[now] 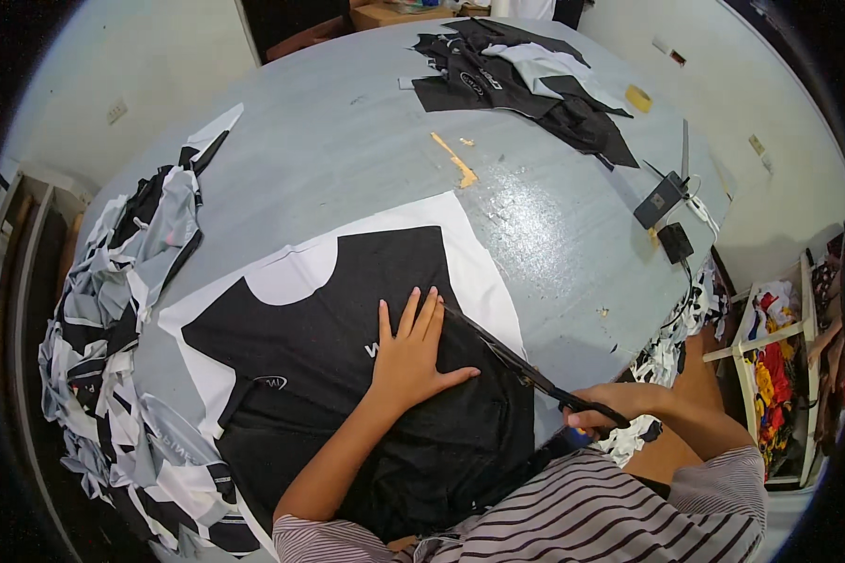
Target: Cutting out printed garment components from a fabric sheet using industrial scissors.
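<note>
A black shirt-shaped fabric piece [286, 399] with small white printing lies spread in front of me, its curved neckline facing away. White fabric [474, 249] lies under it and sticks out along the far and right edges. My left hand [411, 352] rests flat on the black piece, fingers spread. At the right, my right hand [610, 408] grips the handles of a pair of long dark scissors [514, 359]. Their blades point up and left, along the right side of the black piece, with the tips near my left fingertips. Whether cloth lies between the blades I cannot tell.
Grey, black and white fabric pieces [127, 281] are heaped along the table's left edge. More dark fabric [498, 84] lies at the far side, near a tape roll [638, 98]. A black box-shaped device [660, 199] with cables stands right. Scraps fill a rack [770, 375] beyond.
</note>
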A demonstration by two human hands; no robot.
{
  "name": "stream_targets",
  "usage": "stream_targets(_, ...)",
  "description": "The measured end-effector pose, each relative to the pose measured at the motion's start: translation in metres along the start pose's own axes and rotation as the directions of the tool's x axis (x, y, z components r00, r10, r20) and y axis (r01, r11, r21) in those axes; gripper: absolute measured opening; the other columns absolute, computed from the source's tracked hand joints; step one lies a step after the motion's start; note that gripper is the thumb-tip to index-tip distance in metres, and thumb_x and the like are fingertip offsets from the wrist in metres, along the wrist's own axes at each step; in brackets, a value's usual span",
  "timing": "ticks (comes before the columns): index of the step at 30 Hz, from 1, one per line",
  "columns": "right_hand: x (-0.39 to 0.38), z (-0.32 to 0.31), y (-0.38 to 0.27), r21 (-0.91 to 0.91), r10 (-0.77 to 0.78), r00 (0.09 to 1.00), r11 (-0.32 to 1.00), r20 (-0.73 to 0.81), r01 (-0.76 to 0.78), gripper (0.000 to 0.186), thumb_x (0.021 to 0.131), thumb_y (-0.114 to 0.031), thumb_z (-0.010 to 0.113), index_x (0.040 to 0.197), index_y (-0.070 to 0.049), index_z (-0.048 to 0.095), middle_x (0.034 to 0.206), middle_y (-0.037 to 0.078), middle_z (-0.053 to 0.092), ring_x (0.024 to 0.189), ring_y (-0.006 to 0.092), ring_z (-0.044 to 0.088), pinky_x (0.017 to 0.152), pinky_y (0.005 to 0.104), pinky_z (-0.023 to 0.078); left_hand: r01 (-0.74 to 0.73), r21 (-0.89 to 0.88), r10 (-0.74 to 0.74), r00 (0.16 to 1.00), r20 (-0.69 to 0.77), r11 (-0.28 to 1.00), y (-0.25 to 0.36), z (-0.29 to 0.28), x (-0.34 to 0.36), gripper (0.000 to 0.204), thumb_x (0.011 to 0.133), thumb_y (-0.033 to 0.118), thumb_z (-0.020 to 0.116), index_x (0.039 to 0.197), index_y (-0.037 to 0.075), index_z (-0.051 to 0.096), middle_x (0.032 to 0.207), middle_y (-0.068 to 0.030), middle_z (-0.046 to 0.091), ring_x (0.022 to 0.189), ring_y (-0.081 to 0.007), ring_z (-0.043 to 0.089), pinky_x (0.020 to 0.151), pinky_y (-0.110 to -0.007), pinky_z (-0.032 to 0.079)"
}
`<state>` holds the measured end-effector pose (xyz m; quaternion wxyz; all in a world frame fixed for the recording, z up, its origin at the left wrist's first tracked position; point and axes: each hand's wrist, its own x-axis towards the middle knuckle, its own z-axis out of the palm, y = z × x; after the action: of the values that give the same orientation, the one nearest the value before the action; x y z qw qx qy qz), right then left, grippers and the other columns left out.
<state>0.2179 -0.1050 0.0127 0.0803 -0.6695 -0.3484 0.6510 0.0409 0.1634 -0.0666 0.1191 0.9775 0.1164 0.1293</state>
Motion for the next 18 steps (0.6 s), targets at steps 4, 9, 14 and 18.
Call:
stream_targets(4, -0.004, 0.006, -0.015, 0.004, 0.0, 1.0, 1.0, -0.03, 0.0, 0.06, 0.09, -0.061, 0.044, 0.096, -0.001, 0.05, 0.067, 0.005, 0.056, 0.063, 0.0153, 0.058, 0.058, 0.0274, 0.047, 0.004, -0.01, -0.004, 0.999, -0.04, 1.0, 0.0, 0.001, -0.001, 0.105, 0.069, 0.075, 0.056, 0.136, -0.005, 0.039, 0.146, -0.0159, 0.035, 0.139, -0.0296, 0.025, 0.109, -0.062, 0.01)
stream_targets(9, -0.003, 0.008, -0.013, 0.029, -0.035, 0.998, 0.999, -0.055, 0.037, 0.049, 0.095, -0.052, 0.043, 0.088, -0.004, 0.049, 0.062, 0.004, 0.055, 0.059, 0.0142, 0.057, 0.056, 0.0265, 0.045, -0.001, -0.005, 0.001, 0.999, -0.038, 1.0, -0.001, 0.003, -0.002, 0.107, 0.069, 0.076, 0.054, 0.136, -0.005, 0.038, 0.147, -0.0155, 0.033, 0.139, -0.0293, 0.024, 0.109, -0.062, 0.01)
stream_targets(14, -0.003, 0.008, -0.01, 0.04, -0.039, 0.999, 0.998, -0.038, 0.04, 0.058, 0.093, -0.059, 0.04, 0.092, -0.002, 0.048, 0.064, 0.007, 0.052, 0.058, 0.0168, 0.056, 0.054, 0.0302, 0.047, 0.02, 0.005, -0.02, 1.0, -0.013, 1.0, 0.0, 0.002, -0.003, 0.109, 0.069, 0.078, 0.053, 0.137, -0.005, 0.037, 0.148, -0.015, 0.031, 0.14, -0.0289, 0.022, 0.109, -0.062, 0.009)
stream_targets(18, -0.004, 0.01, -0.012, 0.009, -0.037, 0.998, 0.999, -0.056, 0.038, 0.057, 0.093, -0.059, 0.041, 0.091, -0.002, 0.049, 0.062, 0.007, 0.053, 0.057, 0.0176, 0.056, 0.054, 0.0309, 0.046, 0.038, 0.003, -0.038, 0.999, -0.01, 0.999, 0.0, 0.002, -0.004, 0.109, 0.069, 0.078, 0.053, 0.138, -0.005, 0.037, 0.148, -0.0151, 0.03, 0.14, -0.029, 0.021, 0.109, -0.062, 0.009)
